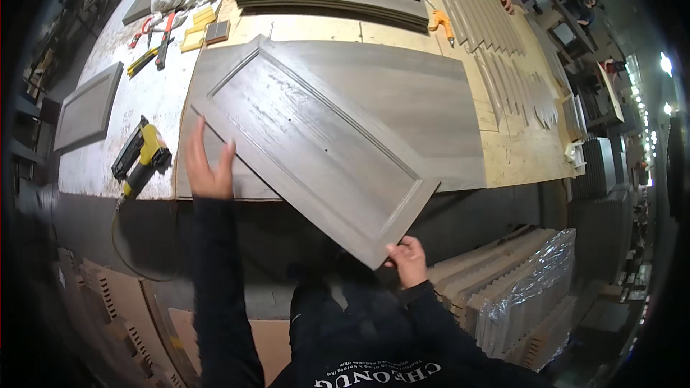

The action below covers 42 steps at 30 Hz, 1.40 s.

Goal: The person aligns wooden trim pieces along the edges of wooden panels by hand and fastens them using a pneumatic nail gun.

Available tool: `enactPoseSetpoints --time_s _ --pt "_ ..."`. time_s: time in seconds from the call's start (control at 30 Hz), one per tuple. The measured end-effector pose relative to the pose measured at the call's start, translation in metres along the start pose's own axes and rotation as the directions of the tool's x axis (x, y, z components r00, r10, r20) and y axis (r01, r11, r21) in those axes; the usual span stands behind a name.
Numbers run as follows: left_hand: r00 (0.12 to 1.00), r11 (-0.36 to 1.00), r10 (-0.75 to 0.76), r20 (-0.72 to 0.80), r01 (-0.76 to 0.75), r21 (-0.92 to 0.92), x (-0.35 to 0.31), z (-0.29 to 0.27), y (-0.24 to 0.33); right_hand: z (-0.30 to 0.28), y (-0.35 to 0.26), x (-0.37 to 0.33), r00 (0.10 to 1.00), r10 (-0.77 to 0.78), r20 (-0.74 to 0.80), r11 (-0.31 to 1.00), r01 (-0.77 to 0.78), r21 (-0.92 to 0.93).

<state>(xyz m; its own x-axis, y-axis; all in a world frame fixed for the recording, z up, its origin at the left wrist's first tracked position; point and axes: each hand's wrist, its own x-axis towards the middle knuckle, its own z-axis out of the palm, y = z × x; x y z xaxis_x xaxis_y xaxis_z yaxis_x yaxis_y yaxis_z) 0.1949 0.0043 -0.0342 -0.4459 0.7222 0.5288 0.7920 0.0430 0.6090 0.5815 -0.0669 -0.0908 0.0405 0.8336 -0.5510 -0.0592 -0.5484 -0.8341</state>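
With your right hand (409, 261) pinching the near corner of the grey rectangular framed wooden panel (316, 147) and your left hand (213, 174) spread at its left edge, support it evenly where it slants over the flat grey board (435, 93), past the pale wooden table (528, 156)'s front edge.

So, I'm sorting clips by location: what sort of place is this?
Probably a woodworking shop or cabinet factory: there's a framed grey panel at a workbench, what looks like a yellow-and-black nail gun lying on it, and a partly plastic-wrapped stack of boards at lower right.
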Motion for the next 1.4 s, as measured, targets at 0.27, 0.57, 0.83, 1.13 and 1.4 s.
enactPoseSetpoints --time_s 0.27,0.57,0.83,1.13,1.4 --pt "0.680 0.382 -0.595 0.429 0.709 -0.593 -0.207 -0.043 0.077 0.114 0.016 -0.053 0.947 0.081 0.310 0.984 -0.125 0.124" --pt "0.767 0.504 -0.556 0.320 0.617 -0.604 -0.159 -0.084 -0.019 0.184 -0.027 -0.058 0.521 -0.435 0.735 0.513 0.814 -0.273" --pt "0.611 0.221 -0.664 0.431 0.711 -0.668 -0.197 -0.088 0.008 0.223 -0.058 -0.012 0.152 -0.296 0.943 -0.009 0.987 -0.162" --pt "0.636 0.378 -0.727 0.260 0.686 -0.621 -0.205 -0.080 0.033 0.227 -0.061 -0.009 0.089 -0.299 0.950 0.045 0.996 -0.079" --pt "0.597 0.259 -0.764 0.244 0.631 -0.731 -0.201 -0.069 0.045 0.227 -0.062 -0.008 0.095 -0.275 0.957 0.030 0.996 -0.090"
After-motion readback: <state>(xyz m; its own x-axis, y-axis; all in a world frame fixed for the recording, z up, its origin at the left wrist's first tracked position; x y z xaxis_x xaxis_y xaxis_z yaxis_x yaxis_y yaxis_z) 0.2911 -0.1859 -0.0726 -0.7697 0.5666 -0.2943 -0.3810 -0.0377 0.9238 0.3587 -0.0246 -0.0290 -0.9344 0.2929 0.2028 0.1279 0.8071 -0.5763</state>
